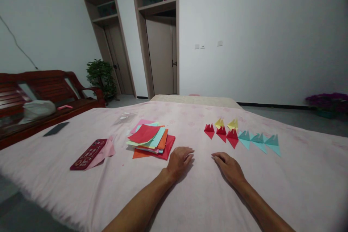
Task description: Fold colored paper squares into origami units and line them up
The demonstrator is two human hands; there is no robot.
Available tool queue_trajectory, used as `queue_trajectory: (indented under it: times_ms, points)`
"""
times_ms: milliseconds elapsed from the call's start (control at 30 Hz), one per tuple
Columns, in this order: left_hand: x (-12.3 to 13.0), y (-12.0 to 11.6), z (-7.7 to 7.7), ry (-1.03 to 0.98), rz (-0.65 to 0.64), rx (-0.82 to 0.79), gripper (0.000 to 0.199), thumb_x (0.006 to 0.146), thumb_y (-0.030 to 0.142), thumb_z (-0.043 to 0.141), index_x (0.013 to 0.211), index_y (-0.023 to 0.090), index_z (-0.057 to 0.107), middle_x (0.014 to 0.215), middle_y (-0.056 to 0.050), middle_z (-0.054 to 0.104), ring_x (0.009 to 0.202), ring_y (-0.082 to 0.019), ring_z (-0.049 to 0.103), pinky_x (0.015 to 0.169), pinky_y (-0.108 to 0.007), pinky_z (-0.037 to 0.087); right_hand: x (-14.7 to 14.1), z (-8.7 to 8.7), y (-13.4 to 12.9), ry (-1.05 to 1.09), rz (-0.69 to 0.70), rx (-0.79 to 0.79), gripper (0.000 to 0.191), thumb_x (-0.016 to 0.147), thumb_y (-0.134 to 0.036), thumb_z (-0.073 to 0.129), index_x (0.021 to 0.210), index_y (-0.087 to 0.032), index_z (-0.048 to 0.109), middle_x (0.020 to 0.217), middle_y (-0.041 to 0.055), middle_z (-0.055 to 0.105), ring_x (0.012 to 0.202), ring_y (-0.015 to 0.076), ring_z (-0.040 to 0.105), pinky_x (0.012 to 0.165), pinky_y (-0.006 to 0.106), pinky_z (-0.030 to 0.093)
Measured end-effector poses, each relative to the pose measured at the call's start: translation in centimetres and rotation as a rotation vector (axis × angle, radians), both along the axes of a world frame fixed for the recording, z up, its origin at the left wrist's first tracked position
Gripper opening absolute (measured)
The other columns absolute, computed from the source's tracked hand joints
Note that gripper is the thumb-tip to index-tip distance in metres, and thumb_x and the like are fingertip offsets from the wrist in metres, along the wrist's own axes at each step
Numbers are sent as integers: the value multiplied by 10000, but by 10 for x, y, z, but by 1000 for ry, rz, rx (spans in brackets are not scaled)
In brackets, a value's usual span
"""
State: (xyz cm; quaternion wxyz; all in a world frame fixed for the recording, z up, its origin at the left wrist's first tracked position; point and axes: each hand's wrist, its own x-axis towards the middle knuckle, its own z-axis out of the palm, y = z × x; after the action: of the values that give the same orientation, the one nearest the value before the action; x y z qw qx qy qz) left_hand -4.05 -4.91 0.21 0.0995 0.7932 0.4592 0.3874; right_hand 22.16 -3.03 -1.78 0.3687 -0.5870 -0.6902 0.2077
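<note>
Paper stack (144, 134): loose, uneven; best parted sheet by sheet from a free edge, with light pressure on the rest. Located just beside left hand (179, 161), to its left. Left hand: empty, loosely spread, on pink cloth (190, 203). Right hand (230, 168): empty, curled; fingertip contact hard to tell. Folded paper shapes (232, 137): beyond right hand, apart.

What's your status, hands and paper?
Both hands empty, resting on the pink cloth: left beside the paper stack, right near the folded paper pieces. Nothing between the hands.
</note>
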Motion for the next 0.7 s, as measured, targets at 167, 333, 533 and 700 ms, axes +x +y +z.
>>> queue_trajectory:
  times_ms: [167, 333, 533, 700]
  points:
    - [-52, -4, 46, -215, 287, 206, 249, 945, 271, 497, 1098, 217, 686, 1112, -74, 722, 1078, -206, 642, 1008, -377, 474, -3, -2, 0, -39, -3, 20, 289, 864, -426, 476, 933, -269, 708, 1052, 37, 725, 993, 245, 646, 889, 357, 471]
    - [-136, -1, 71, -102, 779, 85, 345, 897, 235, 487, 1217, 219, 615, 1260, -74, 639, 1213, -239, 551, 1092, -401, 383, -3, -1, -1, -27, -13, 24, 285, 856, -419, 477, 920, -273, 713, 1046, 34, 729, 977, 242, 651, 873, 351, 477]
    - [-194, 10, 61, 34, 1101, -385, 703, 838, 534, 545, 1429, 174, 419, 1392, -226, 512, 1293, -419, 463, 1009, -553, 378, -3, -1, -1, -15, -16, 48, 280, 853, -413, 473, 899, -280, 715, 1028, 24, 731, 965, 234, 658, 851, 330, 479]
    - [-208, 18, 56, -39, 1065, -493, 724, 731, 489, 658, 1347, 146, 496, 1251, -217, 635, 1145, -392, 605, 884, -459, 473, -5, 2, -3, -27, -22, 35, 271, 848, -404, 480, 902, -271, 709, 1022, 30, 730, 956, 235, 659, 844, 334, 476]
